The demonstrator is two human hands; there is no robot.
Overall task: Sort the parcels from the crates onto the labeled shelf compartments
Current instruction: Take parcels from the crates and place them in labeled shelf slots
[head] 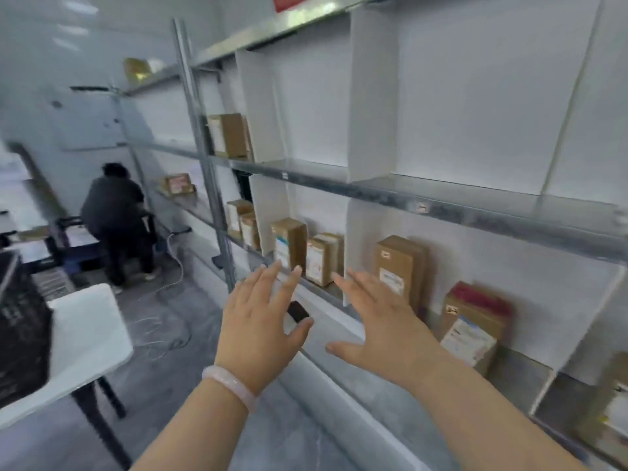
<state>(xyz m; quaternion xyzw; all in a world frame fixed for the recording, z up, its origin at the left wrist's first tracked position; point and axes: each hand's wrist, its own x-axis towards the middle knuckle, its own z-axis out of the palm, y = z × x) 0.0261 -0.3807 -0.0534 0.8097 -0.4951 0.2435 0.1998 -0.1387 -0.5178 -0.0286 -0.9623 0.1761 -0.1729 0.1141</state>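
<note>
**Shelf** [441, 205]: metal, divided by white panels. Small labels [421, 208] are showing on the front rim, too blurred to read.

**Parcels already placed:**
- One brown box [229, 136] is standing in a middle-tier compartment.
- On the tier below, two small boxes [243, 220] are sitting side by side.
- A further pair [289, 243] is standing in the next compartment.
- Beyond it, a tall box [401, 266] is standing with a red-topped box [474, 324] near it.

**Progress:** sorting is looking partly done, with several parcels shelved. A black crate [20, 334] is resting on a white table [88, 334] at the left. Its contents are not showing, so what is left cannot be counted.

**Left hand** [258, 321]: hovering before the lower tier with fingers straight and spread. It is holding nothing and touching nothing. A pale bracelet [227, 382] is sitting on the wrist.

**Right hand** [377, 321]: likewise spread and carrying nothing. It is reaching near the tall box but staying apart from it.

**Current step:** no parcel is being carried, so this is probably the gap between one parcel and the next.

**Background:** another person [114, 212] is bending over at the far end.
</note>
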